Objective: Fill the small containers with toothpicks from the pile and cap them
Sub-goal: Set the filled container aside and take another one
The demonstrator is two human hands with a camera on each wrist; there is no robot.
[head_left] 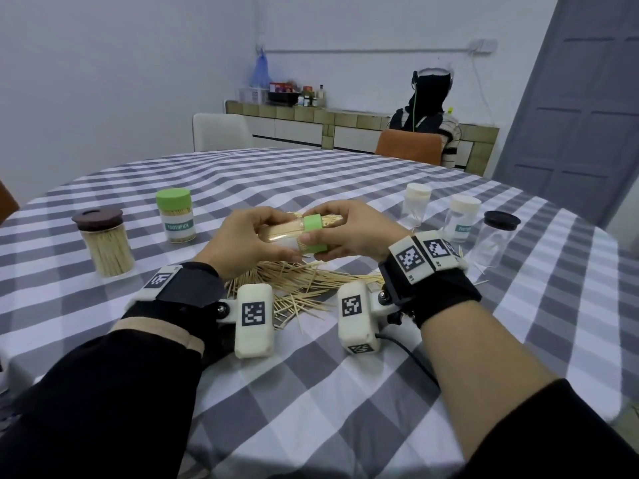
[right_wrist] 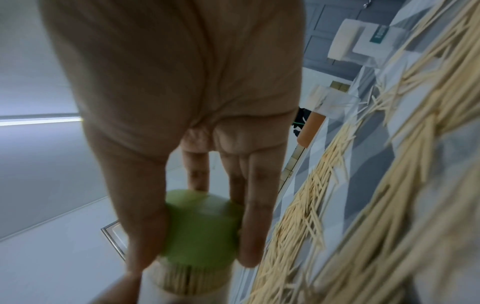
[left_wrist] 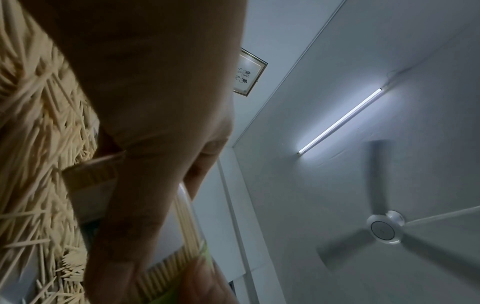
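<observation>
I hold a small clear container [head_left: 283,231] full of toothpicks sideways above the toothpick pile [head_left: 304,281]. My left hand [head_left: 252,240] grips its body [left_wrist: 187,222]. My right hand [head_left: 349,233] grips the green cap [head_left: 314,225] at its mouth; thumb and fingers wrap that cap [right_wrist: 200,226] in the right wrist view. The loose pile [right_wrist: 337,185] spreads under both hands on the checked cloth.
On the left stand a filled brown-lidded jar [head_left: 103,242] and a filled green-capped container [head_left: 177,216]. On the right stand two white-capped containers [head_left: 416,205] [head_left: 463,217] and a black-lidded clear jar [head_left: 492,238]. A seated person [head_left: 432,115] is behind the table.
</observation>
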